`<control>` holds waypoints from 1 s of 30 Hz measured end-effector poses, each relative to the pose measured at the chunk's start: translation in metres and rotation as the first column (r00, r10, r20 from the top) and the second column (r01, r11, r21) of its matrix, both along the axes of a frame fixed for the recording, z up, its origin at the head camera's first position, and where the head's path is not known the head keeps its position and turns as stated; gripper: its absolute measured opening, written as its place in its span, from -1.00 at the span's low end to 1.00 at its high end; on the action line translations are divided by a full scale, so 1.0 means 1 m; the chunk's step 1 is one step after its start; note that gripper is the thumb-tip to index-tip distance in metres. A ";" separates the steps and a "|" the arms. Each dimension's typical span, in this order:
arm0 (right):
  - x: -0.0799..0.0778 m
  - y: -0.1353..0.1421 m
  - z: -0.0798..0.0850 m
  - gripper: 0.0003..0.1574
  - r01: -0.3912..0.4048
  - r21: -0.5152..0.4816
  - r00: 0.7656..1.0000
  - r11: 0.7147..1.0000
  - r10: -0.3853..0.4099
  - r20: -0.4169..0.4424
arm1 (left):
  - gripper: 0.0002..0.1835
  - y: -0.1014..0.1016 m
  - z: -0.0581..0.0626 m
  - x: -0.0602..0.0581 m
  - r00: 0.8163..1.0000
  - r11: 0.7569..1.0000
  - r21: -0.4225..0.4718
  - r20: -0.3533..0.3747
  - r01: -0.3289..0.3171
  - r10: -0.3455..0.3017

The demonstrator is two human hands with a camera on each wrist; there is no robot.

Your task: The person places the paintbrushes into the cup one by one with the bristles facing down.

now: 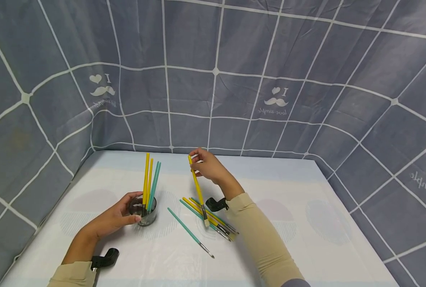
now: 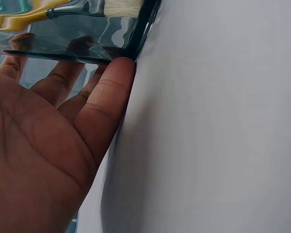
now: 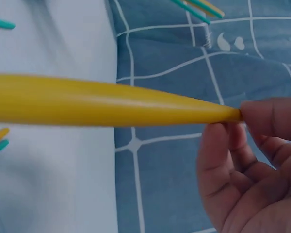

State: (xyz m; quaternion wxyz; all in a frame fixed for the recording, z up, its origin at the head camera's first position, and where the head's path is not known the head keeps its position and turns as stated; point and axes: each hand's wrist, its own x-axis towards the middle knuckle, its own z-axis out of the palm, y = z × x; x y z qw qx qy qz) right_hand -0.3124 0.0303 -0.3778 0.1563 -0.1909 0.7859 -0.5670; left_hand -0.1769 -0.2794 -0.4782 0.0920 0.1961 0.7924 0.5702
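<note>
A yellow brush (image 1: pixel 196 181) is slanting in the space to the right of the glass (image 1: pixel 149 219), its smooth, glossy handle tapering toward the far end, its dark metal collar and flat, pale bristles pointing back toward the person. Those bristles are overlapping the pile (image 1: pixel 220 227) in the head view (whether they are touching it, I cannot tell).

The right hand (image 1: pixel 206 165), beyond the glass and to its right, is pinching the tip of the handle, thumb and fingertips closing on it from opposite sides. The left hand (image 1: pixel 115 215) is holding the glass from its left, the thumb pressing the near side and the other fingers curving around behind.

Inside the clear glass, two yellow brushes (image 1: pixel 146 175) and two teal ones (image 1: pixel 155 183) are standing handles up, leaning slightly. A teal brush (image 1: pixel 186 227) is lying alone just to the right of the glass, and the pile, mixing yellow and teal handles, is resting farther right on the white table (image 1: pixel 288 175).
</note>
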 end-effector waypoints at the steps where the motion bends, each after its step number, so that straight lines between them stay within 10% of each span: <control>1: 0.001 -0.001 0.001 -0.64 0.009 -0.016 1.000 1.000 -0.009 0.000 | -0.24 0.000 -0.001 0.000 1.000 1.000 0.002 -0.005 0.003 -0.003; 30: 0.023 -0.035 0.020 -0.61 0.190 -0.453 0.980 0.871 -0.195 0.036 | -0.25 0.001 0.000 0.001 1.000 1.000 0.012 -0.001 0.006 -0.006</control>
